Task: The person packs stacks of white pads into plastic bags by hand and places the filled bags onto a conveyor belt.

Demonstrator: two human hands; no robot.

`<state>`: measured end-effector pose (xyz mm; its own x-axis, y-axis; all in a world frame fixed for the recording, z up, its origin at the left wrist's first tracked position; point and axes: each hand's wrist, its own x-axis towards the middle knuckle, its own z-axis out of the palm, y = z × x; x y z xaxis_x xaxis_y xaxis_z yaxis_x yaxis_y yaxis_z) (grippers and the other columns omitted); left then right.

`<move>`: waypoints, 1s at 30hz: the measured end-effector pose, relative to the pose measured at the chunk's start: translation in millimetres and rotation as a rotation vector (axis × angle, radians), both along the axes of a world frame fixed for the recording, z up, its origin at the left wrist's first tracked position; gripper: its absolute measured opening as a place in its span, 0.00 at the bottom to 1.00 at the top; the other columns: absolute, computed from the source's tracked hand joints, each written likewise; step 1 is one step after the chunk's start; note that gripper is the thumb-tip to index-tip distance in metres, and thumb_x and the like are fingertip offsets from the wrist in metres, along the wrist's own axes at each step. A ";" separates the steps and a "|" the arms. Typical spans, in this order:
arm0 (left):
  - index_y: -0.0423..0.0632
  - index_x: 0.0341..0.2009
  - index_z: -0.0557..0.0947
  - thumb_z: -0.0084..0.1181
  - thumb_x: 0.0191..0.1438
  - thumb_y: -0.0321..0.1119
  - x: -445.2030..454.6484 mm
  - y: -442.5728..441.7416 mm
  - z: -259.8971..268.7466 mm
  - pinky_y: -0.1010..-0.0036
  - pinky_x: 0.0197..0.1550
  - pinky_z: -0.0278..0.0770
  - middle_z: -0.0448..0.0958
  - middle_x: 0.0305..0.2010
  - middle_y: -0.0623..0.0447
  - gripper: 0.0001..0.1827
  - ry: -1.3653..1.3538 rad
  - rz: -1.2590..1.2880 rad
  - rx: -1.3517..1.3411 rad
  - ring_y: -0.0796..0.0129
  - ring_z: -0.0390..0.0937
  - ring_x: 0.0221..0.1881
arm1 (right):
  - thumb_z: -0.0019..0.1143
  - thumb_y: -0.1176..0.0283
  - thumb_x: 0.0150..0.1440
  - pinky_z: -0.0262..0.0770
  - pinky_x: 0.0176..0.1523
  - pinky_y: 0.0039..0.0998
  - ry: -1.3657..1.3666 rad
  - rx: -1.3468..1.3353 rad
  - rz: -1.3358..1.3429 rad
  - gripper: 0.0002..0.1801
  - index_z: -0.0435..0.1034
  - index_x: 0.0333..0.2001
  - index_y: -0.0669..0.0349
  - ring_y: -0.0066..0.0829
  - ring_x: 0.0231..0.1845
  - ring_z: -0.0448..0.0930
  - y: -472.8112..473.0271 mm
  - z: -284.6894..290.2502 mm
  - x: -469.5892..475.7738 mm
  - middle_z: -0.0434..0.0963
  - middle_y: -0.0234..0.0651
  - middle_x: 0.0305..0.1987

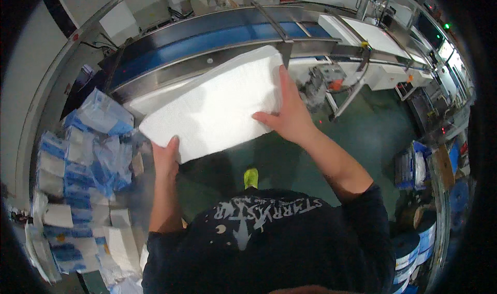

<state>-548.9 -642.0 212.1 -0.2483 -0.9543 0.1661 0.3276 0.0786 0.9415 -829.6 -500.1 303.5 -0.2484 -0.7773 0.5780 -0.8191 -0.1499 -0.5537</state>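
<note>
A long white stack of soft, sheet-like material point(217, 103) is held up between both hands, tilted with its right end higher. My left hand point(167, 154) grips its lower left end, thumb on the near face and fingers hidden behind. At the right end, my right hand point(285, 111) holds it with the thumb across the face and the fingers along the end edge. Just beyond the stack runs a conveyor with a blue belt point(174, 53) and metal side rails.
White and blue plastic-wrapped packs point(81, 166) are piled at the left. More white material point(376, 36) lies on the machine at the back right. A metal support leg point(347, 102) stands under it. Blue-and-white rolls point(407, 247) and a cardboard box point(442, 166) sit at the right.
</note>
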 end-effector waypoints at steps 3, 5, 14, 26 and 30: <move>0.43 0.55 0.54 0.58 0.41 0.25 -53.3 -78.7 12.9 0.68 0.53 0.62 0.63 0.51 0.46 0.38 -0.056 0.051 -0.029 0.61 0.63 0.51 | 0.65 0.64 0.37 0.58 0.58 0.38 -0.075 0.217 0.005 0.52 0.41 0.61 0.54 0.54 0.60 0.54 -57.0 9.3 -37.2 0.45 0.56 0.60; 0.43 0.55 0.54 0.58 0.40 0.25 -93.0 -129.6 38.7 0.68 0.51 0.64 0.64 0.50 0.46 0.37 -0.115 -0.027 -0.036 0.61 0.64 0.50 | 0.67 0.67 0.35 0.54 0.59 0.39 -0.077 0.236 0.045 0.53 0.40 0.61 0.52 0.52 0.59 0.54 -95.1 16.2 -69.9 0.47 0.55 0.58; 0.41 0.52 0.59 0.59 0.44 0.30 -181.9 -327.6 100.6 0.70 0.43 0.71 0.69 0.45 0.44 0.31 -0.491 -0.070 -0.094 0.63 0.70 0.43 | 0.67 0.67 0.33 0.50 0.61 0.40 -0.317 0.274 0.161 0.56 0.39 0.62 0.44 0.54 0.59 0.52 -271.1 -6.8 -167.3 0.43 0.60 0.58; 0.44 0.53 0.65 0.64 0.38 0.39 -297.4 -557.0 -28.5 0.69 0.53 0.61 0.68 0.50 0.47 0.37 -0.870 -0.699 0.039 0.61 0.66 0.51 | 0.50 0.37 0.40 0.55 0.58 0.32 -0.349 1.274 0.411 0.59 0.30 0.61 0.64 0.48 0.57 0.61 -385.2 -54.2 -195.9 0.57 0.56 0.58; 0.43 0.53 0.66 0.67 0.34 0.39 -409.8 -588.6 -47.0 0.71 0.51 0.63 0.68 0.50 0.46 0.39 -0.964 -0.932 -0.330 0.61 0.67 0.50 | 0.46 0.40 0.45 0.64 0.48 0.27 -0.096 1.491 0.402 0.53 0.29 0.62 0.55 0.42 0.47 0.71 -393.6 -56.6 -186.6 0.69 0.50 0.48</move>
